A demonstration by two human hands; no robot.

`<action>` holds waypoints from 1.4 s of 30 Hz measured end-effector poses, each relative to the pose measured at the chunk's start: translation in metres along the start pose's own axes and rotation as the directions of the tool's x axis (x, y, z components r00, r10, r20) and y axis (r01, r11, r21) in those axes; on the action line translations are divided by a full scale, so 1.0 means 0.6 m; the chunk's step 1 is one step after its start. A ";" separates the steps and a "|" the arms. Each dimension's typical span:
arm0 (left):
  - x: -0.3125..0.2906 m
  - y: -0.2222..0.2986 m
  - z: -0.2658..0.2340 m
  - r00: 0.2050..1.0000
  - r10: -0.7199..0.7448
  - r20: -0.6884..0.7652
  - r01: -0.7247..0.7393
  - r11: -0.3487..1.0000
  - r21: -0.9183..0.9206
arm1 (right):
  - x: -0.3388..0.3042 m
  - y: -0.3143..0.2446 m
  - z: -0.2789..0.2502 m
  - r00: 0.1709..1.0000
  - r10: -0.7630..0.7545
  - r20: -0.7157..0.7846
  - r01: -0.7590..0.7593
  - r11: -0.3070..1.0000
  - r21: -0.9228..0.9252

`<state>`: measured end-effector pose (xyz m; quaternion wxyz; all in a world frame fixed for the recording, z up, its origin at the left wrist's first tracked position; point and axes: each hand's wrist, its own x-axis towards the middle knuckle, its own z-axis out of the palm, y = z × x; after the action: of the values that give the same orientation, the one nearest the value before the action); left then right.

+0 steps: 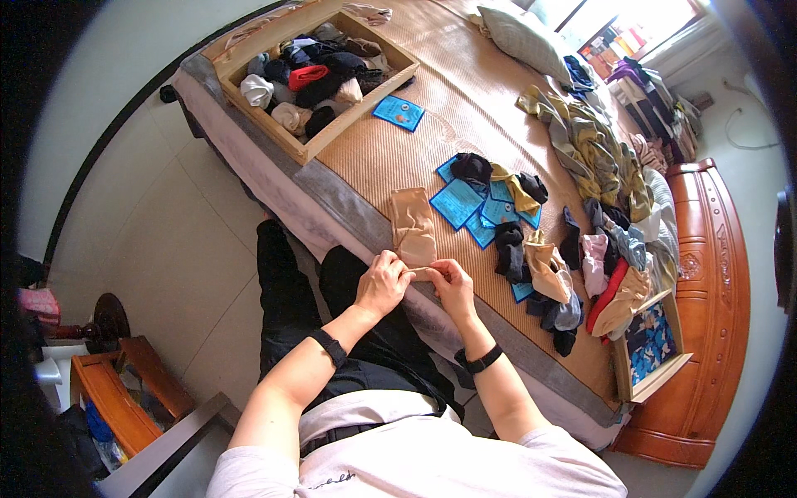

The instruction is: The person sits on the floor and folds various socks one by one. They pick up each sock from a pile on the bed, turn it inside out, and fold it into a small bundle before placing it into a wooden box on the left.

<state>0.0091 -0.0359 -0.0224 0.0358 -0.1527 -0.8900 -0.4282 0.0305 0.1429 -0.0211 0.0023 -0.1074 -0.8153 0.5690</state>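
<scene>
Flat on the edge of the bed lies a beige sock [413, 220], its far end stretched away from me. My left hand [383, 284] pinches the near end of the sock with closed fingers. From the other side, my right hand [451, 287] grips the same end between thumb and fingers, so a narrow strip is held taut between the two hands. To the right of them are loose dark socks [510, 251], a beige sock with pink parts [548, 270] and several blue packets [457, 204].
A wooden drawer [362, 113] of rolled socks stands at the far left on the bed, beside a blue packet [398, 113]. At right are a crumpled olive blanket [581, 137], a small wooden box [682, 365] and the headboard [714, 274]. A wooden stool [116, 402] stands lower left.
</scene>
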 end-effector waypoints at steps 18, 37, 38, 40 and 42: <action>0.012 -0.015 -0.004 0.921 0.368 0.124 -0.378 0.923 0.070 | -0.005 0.019 -0.004 0.885 -0.451 -0.115 0.431 0.887 -0.164; 0.037 -0.020 0.001 0.999 0.029 0.030 -0.021 0.973 -0.232 | 0.026 0.000 0.009 0.992 -0.111 -0.054 0.108 0.993 -0.048; 0.038 -0.018 0.004 0.999 0.013 0.029 -0.007 0.978 -0.208 | 0.028 -0.003 0.009 0.997 -0.047 -0.053 0.047 0.999 -0.004; 0.039 -0.014 0.010 1.000 -0.017 0.026 0.021 0.987 -0.161 | 0.037 0.004 0.012 0.993 -0.093 -0.069 0.090 0.995 -0.044; 0.041 -0.012 0.015 0.998 -0.063 0.018 0.065 0.988 -0.141 | 0.042 0.003 0.014 0.988 -0.128 -0.083 0.119 0.987 -0.107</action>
<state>-0.0159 -0.0271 -0.0285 0.0053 -0.1290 -0.8621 -0.4901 0.0052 0.1399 -0.0286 0.0688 -0.0820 -0.8473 0.5203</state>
